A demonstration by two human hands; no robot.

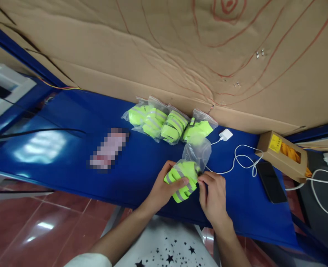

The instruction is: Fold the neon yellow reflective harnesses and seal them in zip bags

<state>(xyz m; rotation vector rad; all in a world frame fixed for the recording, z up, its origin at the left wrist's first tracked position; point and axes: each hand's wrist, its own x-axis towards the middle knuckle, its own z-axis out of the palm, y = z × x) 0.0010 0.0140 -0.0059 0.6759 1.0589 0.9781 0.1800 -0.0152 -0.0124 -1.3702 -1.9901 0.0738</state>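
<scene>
My left hand (166,185) is closed around a folded bundle of fluorescent yellow reflective strap (182,168) with grey stripes, its thumb pressed on the near face. A clear plastic bag (204,150) meets the bundle's far end; how far it covers the strap I cannot tell. My right hand (214,189) pinches at the bundle's right edge, beside a small dark part. What lies between those fingertips is hidden. Beyond my hands, several clear zip bags (175,126) holding similar yellow straps lie in a row against the cardboard.
The blue table (69,178) backs onto a cardboard wall (102,55). At right are a white charger (225,134), white cable (238,157), black phone (272,182) and cardboard box (281,154) with orange contents. A pixelated item (108,150) lies left.
</scene>
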